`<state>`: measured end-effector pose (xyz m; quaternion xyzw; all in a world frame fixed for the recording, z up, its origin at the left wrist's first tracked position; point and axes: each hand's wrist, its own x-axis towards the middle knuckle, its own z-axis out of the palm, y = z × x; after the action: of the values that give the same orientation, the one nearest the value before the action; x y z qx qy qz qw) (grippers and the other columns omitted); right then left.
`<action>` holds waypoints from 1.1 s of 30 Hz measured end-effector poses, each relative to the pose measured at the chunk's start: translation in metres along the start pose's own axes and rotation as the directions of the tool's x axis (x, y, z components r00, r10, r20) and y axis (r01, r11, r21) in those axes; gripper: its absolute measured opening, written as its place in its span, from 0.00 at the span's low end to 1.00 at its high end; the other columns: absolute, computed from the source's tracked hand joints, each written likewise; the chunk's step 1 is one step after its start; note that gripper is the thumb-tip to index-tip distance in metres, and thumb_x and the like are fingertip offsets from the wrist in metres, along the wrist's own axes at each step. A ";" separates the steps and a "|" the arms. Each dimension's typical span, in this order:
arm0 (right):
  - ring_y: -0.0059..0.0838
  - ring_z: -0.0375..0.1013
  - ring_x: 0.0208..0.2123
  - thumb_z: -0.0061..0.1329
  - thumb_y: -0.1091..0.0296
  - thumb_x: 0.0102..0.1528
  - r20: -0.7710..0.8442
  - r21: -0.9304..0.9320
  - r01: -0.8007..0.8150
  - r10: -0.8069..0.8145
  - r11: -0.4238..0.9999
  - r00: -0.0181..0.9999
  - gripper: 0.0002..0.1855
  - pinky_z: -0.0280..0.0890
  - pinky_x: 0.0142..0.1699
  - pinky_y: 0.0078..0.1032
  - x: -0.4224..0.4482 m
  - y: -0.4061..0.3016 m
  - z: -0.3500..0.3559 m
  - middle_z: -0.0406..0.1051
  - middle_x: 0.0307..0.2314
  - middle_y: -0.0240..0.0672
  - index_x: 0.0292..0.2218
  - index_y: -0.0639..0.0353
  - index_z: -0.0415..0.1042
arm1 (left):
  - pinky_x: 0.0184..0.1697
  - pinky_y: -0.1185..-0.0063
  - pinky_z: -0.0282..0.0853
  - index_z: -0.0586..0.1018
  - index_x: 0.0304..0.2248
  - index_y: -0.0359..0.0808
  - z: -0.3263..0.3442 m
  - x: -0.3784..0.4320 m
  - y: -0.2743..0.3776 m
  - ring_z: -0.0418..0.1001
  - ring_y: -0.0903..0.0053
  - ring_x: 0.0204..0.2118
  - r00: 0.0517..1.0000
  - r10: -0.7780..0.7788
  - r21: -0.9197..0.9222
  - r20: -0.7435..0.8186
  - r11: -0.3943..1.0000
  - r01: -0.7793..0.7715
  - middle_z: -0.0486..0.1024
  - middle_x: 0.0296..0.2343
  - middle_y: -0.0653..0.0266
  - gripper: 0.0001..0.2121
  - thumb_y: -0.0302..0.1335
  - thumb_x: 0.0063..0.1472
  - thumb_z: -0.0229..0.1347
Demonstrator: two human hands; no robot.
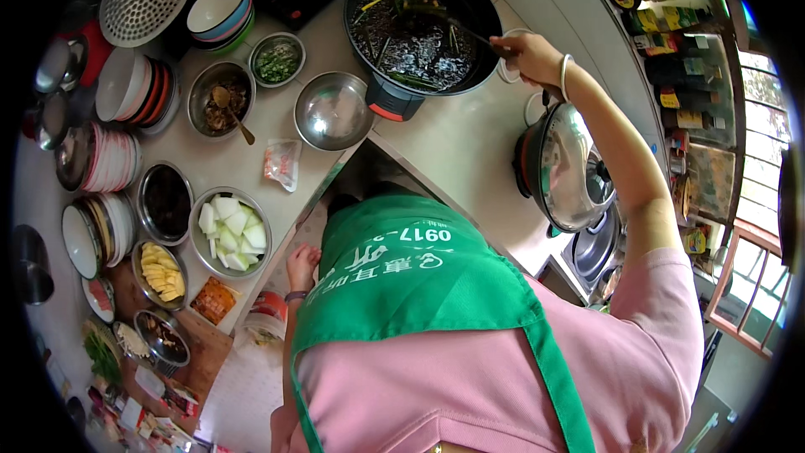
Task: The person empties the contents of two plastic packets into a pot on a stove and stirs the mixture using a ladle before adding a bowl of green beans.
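Note:
My right hand (531, 60), with a bangle at the wrist, grips the handle of a long utensil (468, 30) whose far end dips into dark bubbling liquid. The liquid, with green and yellow strips in it, fills a black electric pan (490, 72) on the worktop. My left hand (303, 266) hangs beside my green apron (402, 264), near the counter edge, with nothing seen in it. Left of the pan are an empty steel bowl (333, 110), a bowl of chopped green herbs (275, 60) and a steel bowl of brown paste (223, 104) with a spoon (233, 114).
Pale melon chunks (234, 233), yellow slices (163, 270), stacked bowls (116, 157) and a clear packet (282, 163) are on the left counter. At right stands a lidded pot (569, 167). Jars and bottles line a wall shelf (710, 132) beyond my right arm.

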<state>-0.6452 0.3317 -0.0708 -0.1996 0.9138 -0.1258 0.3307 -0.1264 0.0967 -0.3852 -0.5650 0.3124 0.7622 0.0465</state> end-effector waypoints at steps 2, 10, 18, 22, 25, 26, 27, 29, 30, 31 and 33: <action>0.25 0.65 0.11 0.40 0.78 0.43 -0.073 0.044 0.023 -0.019 0.999 0.997 0.28 0.61 0.17 0.22 0.023 0.000 -0.002 0.68 0.14 0.37 0.49 0.55 0.65 | 0.34 0.79 0.70 0.65 0.44 0.24 -0.003 -0.005 -0.001 0.72 0.72 0.30 1.000 0.007 -0.006 -0.004 1.000 -0.007 0.72 0.29 0.56 0.17 0.25 0.56 0.48; 0.28 0.68 0.14 0.36 0.79 0.42 0.034 -0.090 0.090 -0.087 0.992 0.996 0.31 0.65 0.19 0.25 0.049 -0.027 0.028 0.70 0.19 0.40 0.50 0.46 0.65 | 0.35 0.79 0.71 0.66 0.43 0.25 -0.006 -0.015 -0.009 0.73 0.71 0.31 0.998 0.028 -0.009 -0.060 1.000 -0.028 0.72 0.30 0.55 0.17 0.25 0.56 0.49; 0.33 0.71 0.20 0.37 0.79 0.43 0.230 -0.337 0.296 -0.226 0.894 0.947 0.27 0.67 0.27 0.27 -0.059 -0.012 -0.012 0.71 0.21 0.46 0.46 0.51 0.68 | 0.35 0.79 0.71 0.65 0.44 0.24 -0.010 0.000 -0.010 0.73 0.71 0.30 1.000 0.021 0.028 -0.006 0.999 -0.020 0.72 0.30 0.55 0.17 0.25 0.56 0.48; 0.34 0.71 0.20 0.37 0.79 0.45 0.224 -0.273 0.400 -0.347 0.875 0.911 0.26 0.67 0.27 0.27 -0.054 -0.002 0.010 0.71 0.22 0.46 0.46 0.50 0.68 | 0.34 0.79 0.71 0.64 0.45 0.25 -0.009 0.001 -0.011 0.72 0.72 0.30 1.000 0.013 0.027 -0.002 1.000 -0.013 0.72 0.30 0.55 0.17 0.25 0.57 0.47; 0.33 0.71 0.18 0.37 0.79 0.45 0.170 -0.182 0.136 -0.105 0.974 0.980 0.26 0.68 0.25 0.28 -0.025 -0.028 0.021 0.71 0.21 0.44 0.47 0.48 0.67 | 0.34 0.79 0.71 0.64 0.45 0.25 -0.009 0.004 -0.008 0.72 0.72 0.30 1.000 0.007 0.040 -0.016 0.999 -0.006 0.72 0.29 0.55 0.18 0.25 0.56 0.47; 0.33 0.70 0.17 0.37 0.78 0.45 0.154 -0.173 0.115 -0.088 0.978 0.984 0.27 0.67 0.24 0.28 -0.017 -0.037 0.021 0.71 0.21 0.43 0.47 0.48 0.67 | 0.34 0.79 0.71 0.64 0.45 0.25 -0.009 0.002 -0.009 0.72 0.72 0.30 1.000 0.009 0.023 -0.011 1.000 -0.009 0.72 0.29 0.55 0.18 0.25 0.56 0.47; 0.32 0.70 0.16 0.37 0.78 0.45 0.140 -0.162 0.094 -0.071 0.982 0.988 0.27 0.67 0.23 0.28 -0.006 -0.042 0.018 0.71 0.21 0.42 0.47 0.48 0.67 | 0.34 0.79 0.71 0.64 0.45 0.25 -0.009 0.000 -0.007 0.72 0.72 0.30 1.000 0.012 0.005 -0.007 1.000 -0.012 0.72 0.29 0.55 0.18 0.25 0.56 0.47; 0.29 0.69 0.15 0.38 0.78 0.44 0.006 -0.221 0.159 -0.161 0.962 0.987 0.28 0.67 0.22 0.26 0.019 -0.036 0.014 0.73 0.23 0.41 0.48 0.44 0.66 | 0.34 0.79 0.71 0.65 0.45 0.25 -0.013 -0.003 -0.009 0.73 0.72 0.30 1.000 0.019 -0.014 0.011 1.000 -0.019 0.72 0.30 0.55 0.18 0.25 0.56 0.47; 0.31 0.70 0.16 0.38 0.78 0.43 -0.008 -0.197 0.117 -0.121 0.973 0.993 0.29 0.68 0.23 0.27 0.030 -0.039 0.012 0.73 0.25 0.42 0.48 0.45 0.66 | 0.34 0.79 0.71 0.65 0.45 0.25 -0.015 -0.002 -0.012 0.73 0.72 0.30 0.999 0.029 -0.020 0.022 0.999 -0.028 0.72 0.30 0.55 0.17 0.25 0.56 0.47; 0.32 0.70 0.17 0.37 0.78 0.43 -0.021 -0.171 0.075 -0.080 0.982 0.997 0.29 0.68 0.24 0.27 0.038 -0.043 0.013 0.73 0.26 0.43 0.48 0.46 0.66 | 0.34 0.79 0.71 0.65 0.45 0.25 -0.017 -0.001 -0.014 0.73 0.72 0.30 0.999 0.038 -0.025 0.035 0.999 -0.038 0.72 0.30 0.55 0.17 0.25 0.56 0.47; 0.33 0.71 0.17 0.36 0.79 0.42 -0.026 -0.186 0.045 -0.050 0.982 0.998 0.30 0.68 0.25 0.28 0.043 -0.055 0.020 0.73 0.27 0.44 0.48 0.47 0.66 | 0.35 0.78 0.71 0.65 0.45 0.25 -0.015 -0.008 -0.013 0.73 0.72 0.30 0.999 0.037 0.006 -0.012 0.999 -0.037 0.72 0.29 0.55 0.17 0.25 0.56 0.47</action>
<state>-0.6468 0.2618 -0.0896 -0.2493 0.9215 -0.0513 0.2935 -0.1056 0.1019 -0.3857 -0.5636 0.3253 0.7586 0.0320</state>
